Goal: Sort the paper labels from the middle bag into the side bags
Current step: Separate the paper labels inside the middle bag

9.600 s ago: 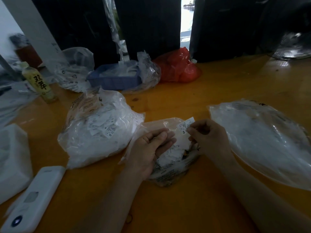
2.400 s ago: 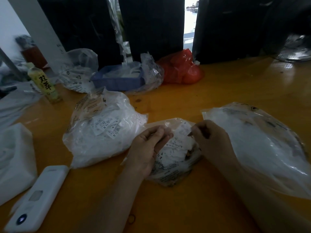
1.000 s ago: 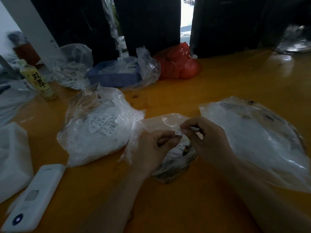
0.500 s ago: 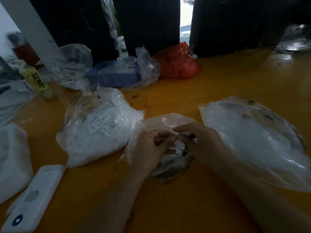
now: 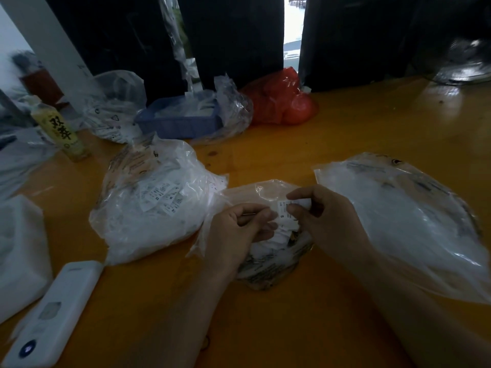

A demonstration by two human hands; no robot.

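The small middle bag of clear plastic lies on the orange table, with several white paper labels showing in its mouth. Above that mouth both hands pinch one white paper label printed with an S. My left hand holds its left edge with curled fingers. My right hand grips its right edge between thumb and forefinger. The full left bag bulges with labels. The flatter right bag lies beside my right wrist.
A white remote-like device and a white packet lie at the front left. At the back stand a yellow bottle, a blue tray in plastic, another clear bag and a red bag.
Both hands stayed over the middle bag. The label, barely seen between the fingertips half a second ago, is now drawn out flat and upright between the two hands.
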